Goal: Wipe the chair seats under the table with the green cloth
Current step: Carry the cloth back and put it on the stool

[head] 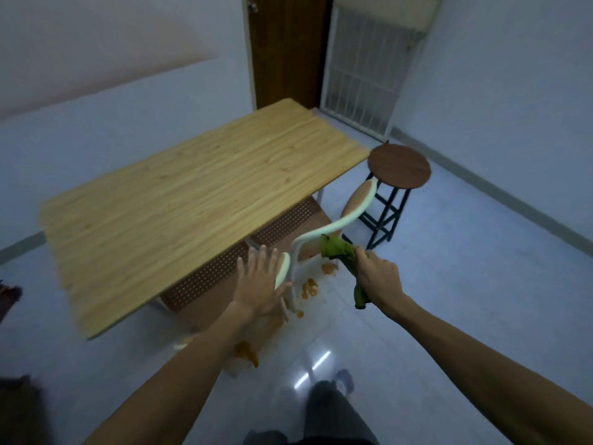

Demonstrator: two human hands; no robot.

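A light wooden table [179, 200] stands ahead. Two chairs with brown perforated seats are tucked under its near right side: the near seat [202, 281] and the far seat [288, 223]. The far chair's pale curved backrest [340, 220] sticks out past the table edge. My left hand [261, 284] is spread open against the near chair's backrest [282, 269], holding nothing. A rolled green cloth [345, 264] is gripped in my right hand [378, 277]; its upper end lies by the far backrest's frame.
A round dark wooden stool [399, 165] on a black frame stands right of the table's far corner. A brown door [288, 49] and a white grille [365, 69] are behind. Orange chair feet [309, 288] rest on the glossy pale floor. My legs [333, 412] show below.
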